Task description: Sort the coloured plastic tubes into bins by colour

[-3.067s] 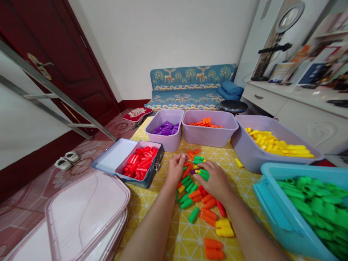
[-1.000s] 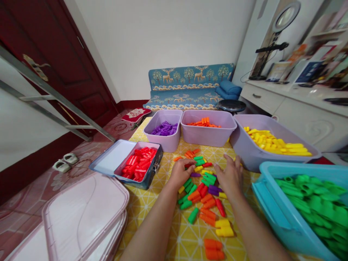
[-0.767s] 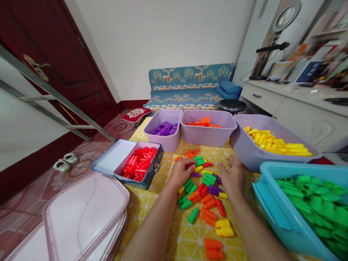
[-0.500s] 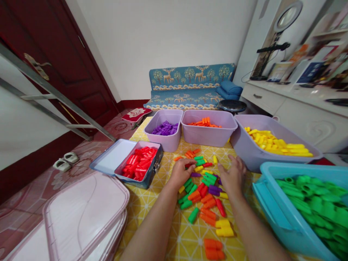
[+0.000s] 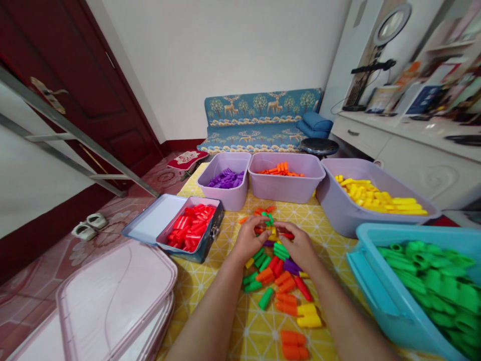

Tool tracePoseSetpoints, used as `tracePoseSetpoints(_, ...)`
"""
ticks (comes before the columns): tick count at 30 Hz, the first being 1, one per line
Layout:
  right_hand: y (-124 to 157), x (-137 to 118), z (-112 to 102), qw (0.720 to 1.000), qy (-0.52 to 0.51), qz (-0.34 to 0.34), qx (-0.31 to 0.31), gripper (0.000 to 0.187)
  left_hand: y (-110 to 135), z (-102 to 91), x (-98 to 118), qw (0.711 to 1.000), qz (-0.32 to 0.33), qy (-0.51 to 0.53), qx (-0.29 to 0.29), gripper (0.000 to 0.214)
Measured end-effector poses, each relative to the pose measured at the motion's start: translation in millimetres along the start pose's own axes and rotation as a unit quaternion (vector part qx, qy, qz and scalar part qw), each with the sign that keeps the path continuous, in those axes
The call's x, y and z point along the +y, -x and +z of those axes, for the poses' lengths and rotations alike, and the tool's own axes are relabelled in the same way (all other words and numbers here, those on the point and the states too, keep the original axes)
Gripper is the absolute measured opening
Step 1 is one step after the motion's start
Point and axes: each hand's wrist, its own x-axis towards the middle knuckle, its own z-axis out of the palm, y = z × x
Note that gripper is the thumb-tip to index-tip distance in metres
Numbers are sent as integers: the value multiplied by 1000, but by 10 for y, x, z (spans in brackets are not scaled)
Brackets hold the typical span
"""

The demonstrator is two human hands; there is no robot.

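Both hands meet over the far part of a loose pile of tube-shaped plastic toy pieces in green, orange, red, yellow and purple. My left hand curls its fingers over pieces at the pile's left side, with a red one partly showing beneath. From the right, my right hand bends its fingers inward toward the left one. Green pieces and a yellow piece are gathered between the fingertips. The fingers hide part of what they grip.
Behind the pile stand lilac bins of purple, orange and yellow pieces. A teal bin of green pieces is at right. An open tin holds red pieces at left, near stacked lids.
My right hand has moved left, closing in on my left hand. Green and yellow pieces that lay between the hands are now bunched together at the fingertips.
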Motion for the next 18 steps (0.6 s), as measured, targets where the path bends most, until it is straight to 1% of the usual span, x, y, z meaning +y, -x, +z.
tracePoseSetpoints(3,8,0,38,999,-47,23,-2,37,13,-10,18,1000,4,-6,-28,36)
tracePoseSetpoints(5,7,4,55,998,-60,36,-5,42,20,-24,38,999,17,-29,-38,44)
tracePoseSetpoints(8,2,5,68,998,-37,38,-15,48,24,-40,60,994,53,-73,-55,59)
tracePoseSetpoints(10,1,2,73,999,-8,29,-23,48,22,-38,58,992,68,-91,-61,64)
tracePoseSetpoints(12,4,1,74,999,8,17,-27,45,20,-30,43,992,62,-95,-61,64)
tracePoseSetpoints(14,10,2,73,1000,0,12,-25,41,18,-21,25,993,42,-91,-57,61)
tracePoseSetpoints(18,10,8,69,999,-31,35,-19,34,10,-10,-11,997,10,-61,-47,50)
